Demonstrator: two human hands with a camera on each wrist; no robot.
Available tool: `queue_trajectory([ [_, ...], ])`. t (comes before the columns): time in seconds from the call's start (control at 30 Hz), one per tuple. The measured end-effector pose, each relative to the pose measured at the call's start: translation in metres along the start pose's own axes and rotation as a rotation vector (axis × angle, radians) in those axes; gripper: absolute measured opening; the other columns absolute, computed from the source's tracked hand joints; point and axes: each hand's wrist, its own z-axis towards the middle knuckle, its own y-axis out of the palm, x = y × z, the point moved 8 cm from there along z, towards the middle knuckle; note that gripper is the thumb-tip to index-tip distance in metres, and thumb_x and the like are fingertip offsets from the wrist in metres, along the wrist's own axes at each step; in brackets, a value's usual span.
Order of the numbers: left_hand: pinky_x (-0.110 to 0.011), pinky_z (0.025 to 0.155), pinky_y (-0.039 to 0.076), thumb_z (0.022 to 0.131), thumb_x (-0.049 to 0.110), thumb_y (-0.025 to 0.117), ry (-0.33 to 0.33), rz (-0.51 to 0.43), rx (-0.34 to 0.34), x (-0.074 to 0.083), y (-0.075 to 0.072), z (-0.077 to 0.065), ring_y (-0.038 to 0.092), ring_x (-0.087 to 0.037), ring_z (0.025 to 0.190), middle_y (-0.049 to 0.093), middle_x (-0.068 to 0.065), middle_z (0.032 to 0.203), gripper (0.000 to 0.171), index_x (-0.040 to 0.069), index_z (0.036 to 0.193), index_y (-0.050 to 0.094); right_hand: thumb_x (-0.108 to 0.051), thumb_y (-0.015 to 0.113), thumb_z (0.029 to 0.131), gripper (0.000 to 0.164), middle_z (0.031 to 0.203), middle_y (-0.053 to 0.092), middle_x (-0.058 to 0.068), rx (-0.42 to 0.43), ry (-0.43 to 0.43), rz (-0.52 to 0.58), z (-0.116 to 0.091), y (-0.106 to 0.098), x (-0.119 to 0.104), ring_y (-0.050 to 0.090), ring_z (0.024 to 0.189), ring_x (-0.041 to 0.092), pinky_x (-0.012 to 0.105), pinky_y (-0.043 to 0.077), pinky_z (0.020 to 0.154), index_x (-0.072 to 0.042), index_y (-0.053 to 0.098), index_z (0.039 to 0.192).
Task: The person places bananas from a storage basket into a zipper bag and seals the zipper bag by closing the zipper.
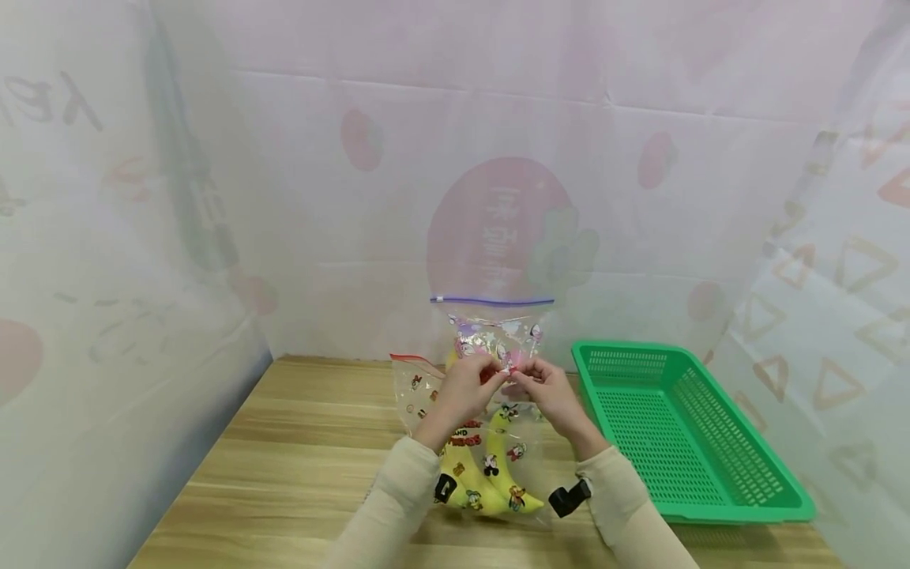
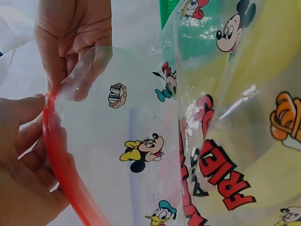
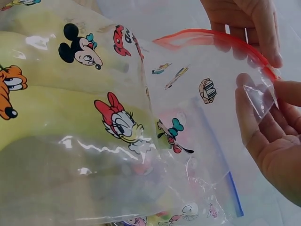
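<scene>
A clear zip-lock bag (image 1: 462,474) with cartoon prints and a red zip strip lies on the table, with yellow bananas (image 1: 508,454) inside. My left hand (image 1: 464,389) pinches the red strip (image 2: 52,141) near its right end, its other fingers behind the bag's mouth. Close beside it, my right hand (image 1: 558,399) pinches the same corner; in the right wrist view its thumb (image 3: 288,92) is at the strip's end and its fingers show through the clear film. The two hands' fingertips almost meet there.
Behind the hands is a second clear bag (image 1: 490,324) with a purple zip and pink prints. A green plastic basket (image 1: 657,395) stands to the right on the wooden table (image 1: 298,442). Printed white sheets (image 1: 298,197) hang at the back and sides.
</scene>
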Motion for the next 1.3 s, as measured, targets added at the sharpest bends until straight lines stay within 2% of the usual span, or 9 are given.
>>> queue_trajectory([
  [0.4,-0.022,0.050,0.042,0.094,0.022,0.061,0.012,-0.014,0.006,0.002,0.001,-0.003,0.047,-0.008,0.057,0.053,0.006,0.071,0.011,0.014,0.086,0.062,-0.013,0.054,0.097,0.022,0.101,0.059,0.020,-0.016,-0.024,-0.040,-0.002,0.000,-0.001,0.067,0.089,0.027,0.040,0.053,0.081,0.008,0.053,0.100],
  [0.57,-0.023,0.052,0.041,0.094,0.021,0.060,0.025,-0.001,0.005,0.001,0.000,-0.004,0.047,-0.009,0.061,0.053,0.006,0.074,0.010,0.014,0.087,0.061,-0.012,0.051,0.098,0.023,0.104,0.057,0.027,-0.011,-0.050,-0.042,-0.003,-0.002,-0.004,0.066,0.090,0.026,0.041,0.052,0.082,0.011,0.051,0.101],
  [0.7,-0.022,0.053,0.041,0.093,0.020,0.061,0.035,0.006,-0.003,-0.002,-0.001,-0.004,0.047,-0.008,0.062,0.052,0.006,0.075,0.008,0.014,0.087,0.059,-0.009,0.051,0.098,0.021,0.103,0.055,0.031,0.028,-0.050,-0.031,-0.004,-0.007,-0.005,0.066,0.087,0.023,0.039,0.053,0.080,0.012,0.051,0.101],
  [0.93,-0.023,0.060,0.045,0.093,0.020,0.060,0.056,0.042,-0.006,-0.010,-0.006,-0.006,0.050,-0.009,0.067,0.053,0.007,0.077,0.009,0.016,0.085,0.059,-0.002,0.050,0.096,0.016,0.101,0.053,0.032,0.081,-0.040,-0.003,-0.004,-0.014,-0.003,0.065,0.083,0.018,0.050,0.049,0.085,0.013,0.050,0.100],
  [1.0,-0.023,0.064,0.046,0.093,0.021,0.060,0.053,0.063,-0.007,-0.013,-0.008,-0.007,0.051,-0.008,0.071,0.054,0.008,0.079,0.009,0.017,0.086,0.058,-0.001,0.050,0.096,0.017,0.102,0.053,0.033,0.090,-0.031,0.002,-0.004,-0.016,-0.002,0.065,0.082,0.017,0.049,0.049,0.086,0.015,0.049,0.101],
  [1.13,-0.024,0.069,0.047,0.094,0.024,0.058,0.045,0.103,-0.011,-0.020,-0.011,-0.008,0.052,-0.008,0.075,0.055,0.008,0.083,0.010,0.017,0.088,0.059,-0.002,0.050,0.097,0.019,0.102,0.054,0.034,0.112,-0.015,0.004,-0.005,-0.019,-0.003,0.066,0.081,0.017,0.040,0.052,0.082,0.016,0.048,0.103],
  [1.3,-0.026,0.070,0.047,0.094,0.023,0.058,0.073,0.132,0.008,-0.025,-0.018,-0.009,0.052,-0.009,0.076,0.056,0.007,0.084,0.010,0.015,0.089,0.060,-0.002,0.048,0.098,0.018,0.094,0.059,0.025,0.132,-0.015,-0.003,-0.004,-0.021,-0.005,0.066,0.081,0.019,0.035,0.053,0.079,0.015,0.047,0.103],
])
